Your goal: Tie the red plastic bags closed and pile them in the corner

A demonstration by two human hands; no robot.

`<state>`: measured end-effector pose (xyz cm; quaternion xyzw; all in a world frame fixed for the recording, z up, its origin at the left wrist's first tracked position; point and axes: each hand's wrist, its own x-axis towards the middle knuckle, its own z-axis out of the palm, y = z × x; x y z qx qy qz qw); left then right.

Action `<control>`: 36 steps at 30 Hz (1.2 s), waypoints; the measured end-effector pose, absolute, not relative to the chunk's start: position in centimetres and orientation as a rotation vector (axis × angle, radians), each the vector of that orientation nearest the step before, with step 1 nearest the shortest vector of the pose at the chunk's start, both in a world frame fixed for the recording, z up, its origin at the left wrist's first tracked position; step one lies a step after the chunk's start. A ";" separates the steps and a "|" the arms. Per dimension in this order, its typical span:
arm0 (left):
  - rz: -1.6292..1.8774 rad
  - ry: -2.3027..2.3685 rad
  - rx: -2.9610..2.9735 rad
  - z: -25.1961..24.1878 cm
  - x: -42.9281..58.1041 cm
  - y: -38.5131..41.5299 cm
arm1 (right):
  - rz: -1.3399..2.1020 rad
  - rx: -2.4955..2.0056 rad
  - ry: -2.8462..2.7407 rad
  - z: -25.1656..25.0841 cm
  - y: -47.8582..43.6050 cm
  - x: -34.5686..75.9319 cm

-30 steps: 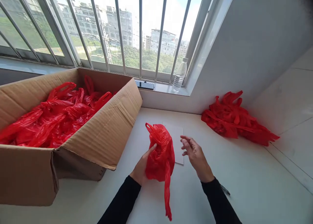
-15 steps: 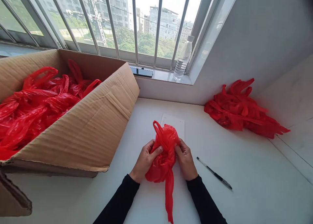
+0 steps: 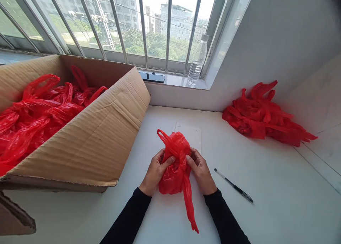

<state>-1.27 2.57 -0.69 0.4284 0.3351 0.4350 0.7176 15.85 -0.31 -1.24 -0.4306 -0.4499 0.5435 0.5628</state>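
Observation:
Between my two hands is a bunched red plastic bag (image 3: pixel 173 181), held just over the white table. One loop of it sticks up at the top left, and a long twisted end hangs toward me at the lower right. My left hand (image 3: pixel 156 171) grips its left side, thumb laid across the front. On the right side, my right hand (image 3: pixel 200 171) pinches the bag with the thumb near the twisted part. The fingertips behind the bag are hidden. What the bag contains, if anything, cannot be seen.
At left stands an open cardboard box (image 3: pixel 106 130) full of red plastic bags (image 3: pixel 53 105). More red bags (image 3: pixel 262 114) lie heaped at the right by the wall. A pen (image 3: pixel 234 186) and a white sheet (image 3: pixel 195 133) are on the table. The windowsill holds a water bottle (image 3: pixel 197 61) and a phone (image 3: pixel 153 77).
The bag has turned slightly in my hands: its top loop has shifted left and its hanging end has swung right. Both hands still hold it. The view has moved a little.

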 end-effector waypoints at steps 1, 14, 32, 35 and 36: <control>0.973 0.743 0.937 -0.7 -1.3 2.6 | 1.288 -1.008 -1.080 -1.2 -0.3 15.8; 0.884 0.728 0.908 -0.9 -1.3 2.4 | 1.259 -1.021 -0.935 -1.5 -0.5 15.8; 1.103 0.825 0.804 -1.2 -1.1 2.5 | 1.454 -0.990 -0.998 -1.1 -0.7 15.9; 1.101 0.809 0.803 -1.0 -1.2 2.5 | 1.496 -0.949 -1.053 -1.0 -0.7 15.8; 1.085 0.798 0.810 -0.9 -1.3 2.4 | 1.489 -0.949 -1.040 -1.1 -0.7 15.8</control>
